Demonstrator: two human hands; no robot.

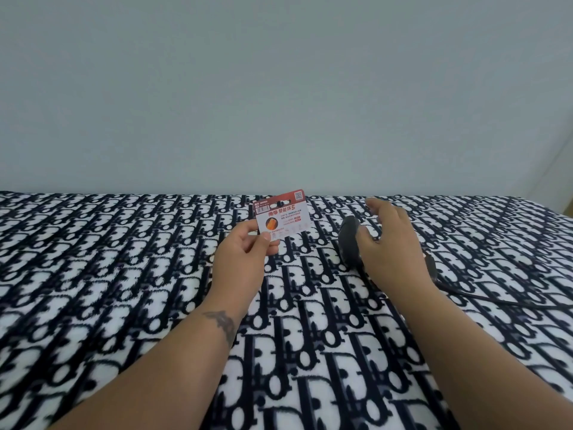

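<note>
Head view: card (280,217) in left hand (245,259)

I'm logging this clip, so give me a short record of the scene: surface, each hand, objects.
surface: black-and-white patterned blanket
left hand: pinches a red-and-white card by its lower edge, held upright
right hand: fingers loose over a dark mouse, thumb at its side
cable: runs right from the mouse
backdrop: plain pale wall

Black-and-white patterned blanket (124,274) below pale wall (279,88)
</note>
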